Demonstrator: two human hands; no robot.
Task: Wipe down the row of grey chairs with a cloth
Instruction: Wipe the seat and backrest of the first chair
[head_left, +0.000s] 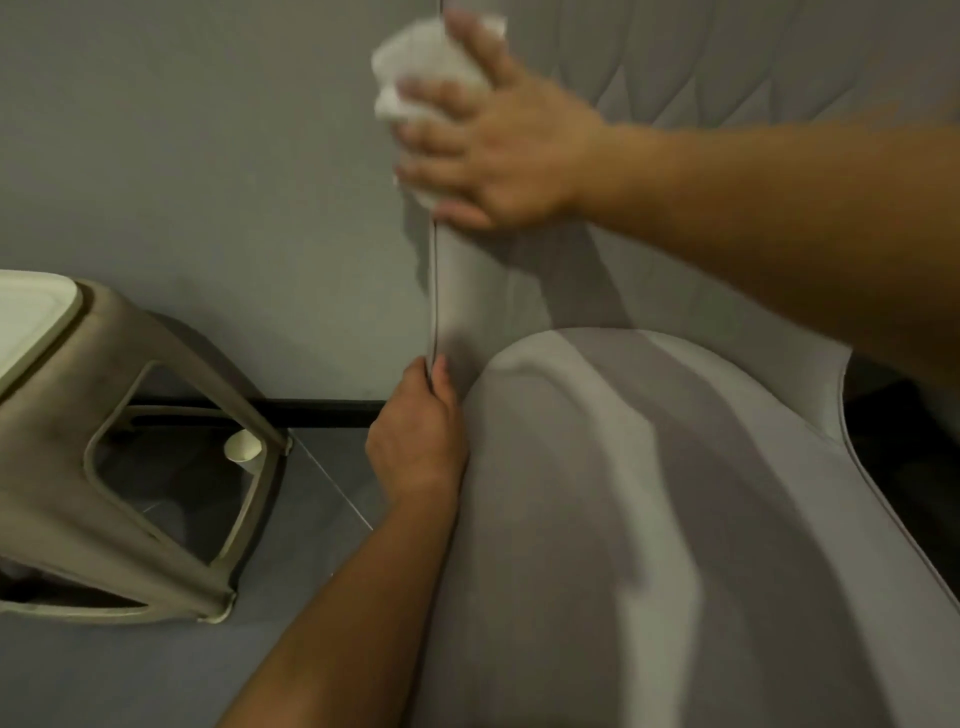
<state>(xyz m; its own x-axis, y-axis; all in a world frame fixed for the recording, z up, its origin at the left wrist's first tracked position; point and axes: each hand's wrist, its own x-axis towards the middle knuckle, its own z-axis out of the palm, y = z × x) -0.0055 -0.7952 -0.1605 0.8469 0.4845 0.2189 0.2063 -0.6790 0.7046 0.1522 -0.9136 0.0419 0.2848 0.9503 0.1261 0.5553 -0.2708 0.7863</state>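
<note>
Right hand (498, 140) is pressing a white cloth (415, 73) flat against the chair (649, 467) back's left edge — blurry, top cut off. Left hand (415, 441) is gripping that edge lower down, fingertips tucked behind it.

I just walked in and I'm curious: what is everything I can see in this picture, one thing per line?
chair: one, grey, padded, right half of the view, its back against the wall
cloth: one, white, bunched, at the left edge of the chair's back, near the top
stool: one, beige plastic, lower left, standing on the floor
stool top: one, cream, left edge of the view
cup: one, white, small, on the floor behind the stool's legs
wall: grey, upper left
floor: grey tiles, between stool and chair
right hand: one, presses the cloth on the chair's back
left hand: one, grips the left edge of the chair's back, low down
</note>
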